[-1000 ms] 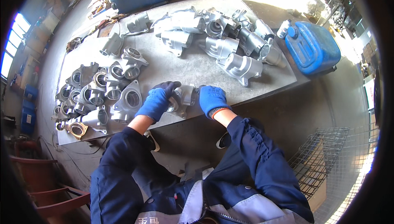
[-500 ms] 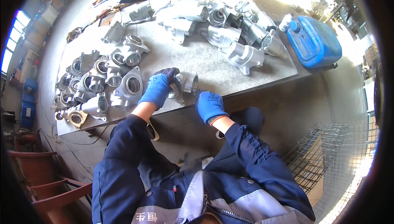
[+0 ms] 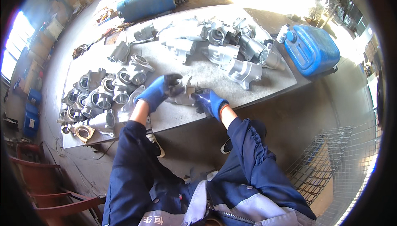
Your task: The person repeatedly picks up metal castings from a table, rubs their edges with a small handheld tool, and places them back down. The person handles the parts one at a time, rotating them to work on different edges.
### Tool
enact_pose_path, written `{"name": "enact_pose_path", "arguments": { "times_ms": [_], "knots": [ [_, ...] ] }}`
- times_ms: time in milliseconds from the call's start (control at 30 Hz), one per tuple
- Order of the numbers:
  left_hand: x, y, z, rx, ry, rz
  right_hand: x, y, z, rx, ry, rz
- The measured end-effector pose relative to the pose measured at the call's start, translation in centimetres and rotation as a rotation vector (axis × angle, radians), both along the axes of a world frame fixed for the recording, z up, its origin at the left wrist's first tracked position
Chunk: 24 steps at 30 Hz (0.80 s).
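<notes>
Between my hands, near the table's front edge, is a silvery metal casting (image 3: pixel 184 95), a hollow housing with a flange. My left hand (image 3: pixel 159 91), in a blue glove with dark fingers, grips its left end, its fingertips somewhat blurred. On the opposite end my right hand (image 3: pixel 211 102), gloved the same way, has its fingers curled around the edge and partly covers it. Just left of my left forearm lies another flanged casting (image 3: pixel 129 102), partly hidden by the arm.
Several small round-holed castings (image 3: pixel 94 98) crowd the table's left side. Larger housings (image 3: pixel 244 72) lie along its far and right parts. A blue jerrycan (image 3: pixel 312 50) and a small white bottle (image 3: pixel 283 33) stand right. A blue drum (image 3: pixel 147 6) lies beyond; wire mesh (image 3: pixel 322 164) is lower right.
My right hand has closed in on the casting's right end, where a round opening showed before. My left hand stays on its left end. The whole view has shifted slightly.
</notes>
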<state>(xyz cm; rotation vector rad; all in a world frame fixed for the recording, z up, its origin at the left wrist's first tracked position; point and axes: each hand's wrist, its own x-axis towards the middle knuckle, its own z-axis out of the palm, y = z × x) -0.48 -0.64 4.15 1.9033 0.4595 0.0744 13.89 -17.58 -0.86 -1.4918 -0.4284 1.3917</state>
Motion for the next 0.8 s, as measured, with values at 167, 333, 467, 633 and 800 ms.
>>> {"name": "enact_pose_path", "arguments": {
  "times_ms": [167, 333, 467, 633, 800],
  "knots": [
    [1.2, -0.2, -1.3, 0.732, 0.098, -0.096, 3.4, 0.5, -1.0, -0.147, -1.206, 0.233],
    [2.8, 0.0, -2.0, 0.728, 0.166, -0.072, 3.5, 1.7, -0.1, -0.171, -1.647, 0.368],
    [2.6, 0.0, -2.1, 0.763, 0.102, -0.034, 3.1, 2.4, 0.1, -0.186, -1.713, 0.361],
    [2.4, 0.5, -2.2, 0.732, 0.113, -0.044, 2.9, 2.2, 0.9, -0.241, -1.572, 0.469],
    [2.3, 0.5, -2.9, 0.647, 0.044, -0.052, 2.7, 0.9, 0.8, -0.223, -1.361, 0.504]
  ]
}}
